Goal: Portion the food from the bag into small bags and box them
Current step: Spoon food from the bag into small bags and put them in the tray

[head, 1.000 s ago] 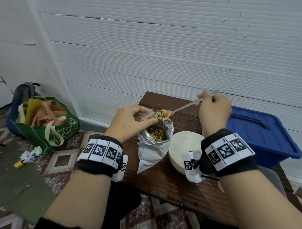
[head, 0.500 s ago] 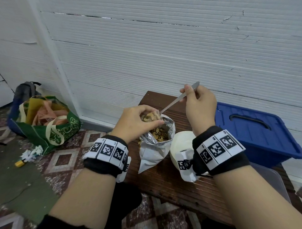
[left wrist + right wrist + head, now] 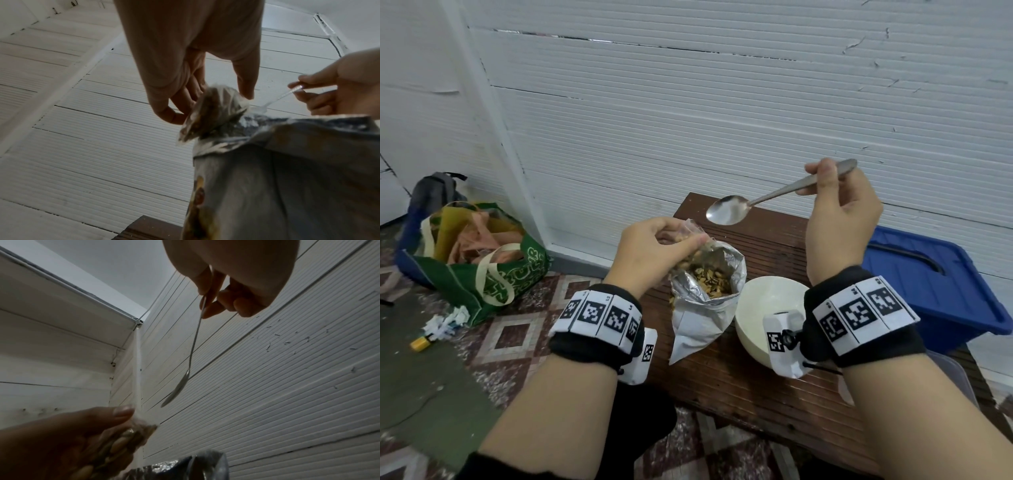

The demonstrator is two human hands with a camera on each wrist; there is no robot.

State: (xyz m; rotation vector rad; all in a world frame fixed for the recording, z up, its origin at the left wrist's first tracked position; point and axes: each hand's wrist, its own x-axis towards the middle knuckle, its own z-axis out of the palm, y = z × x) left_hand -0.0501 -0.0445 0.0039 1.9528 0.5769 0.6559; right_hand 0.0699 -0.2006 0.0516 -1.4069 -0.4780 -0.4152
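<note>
- Pinching the mouth of the small clear bag (image 3: 690, 236) between thumb and fingertips, the left hand (image 3: 654, 253) holds it just over the open foil bag (image 3: 705, 298), which stands near the far left corner of the wooden bench (image 3: 722, 377); a loose pinch could let the part-filled small bag slip and spill nuts.
- The right hand (image 3: 839, 219) grips the spoon (image 3: 726, 214) by its handle, raised above the bench with the bowl of the spoon empty; a hurried dip for another scoop might knock the foil bag, which looks light and creased, and tip it off the left edge.
- The small bag's opening looks narrow and partly closed by the fingers, so a heaped spoonful would likely scatter pieces onto the bench or the tiled floor.
- A white bowl (image 3: 767, 298) sits just beside the foil bag on its right, under the right wrist; a dropped forearm could nudge it.
- The blue box (image 3: 928, 291) lies right of the bench with its lid on, so boxing is not yet begun.
</note>
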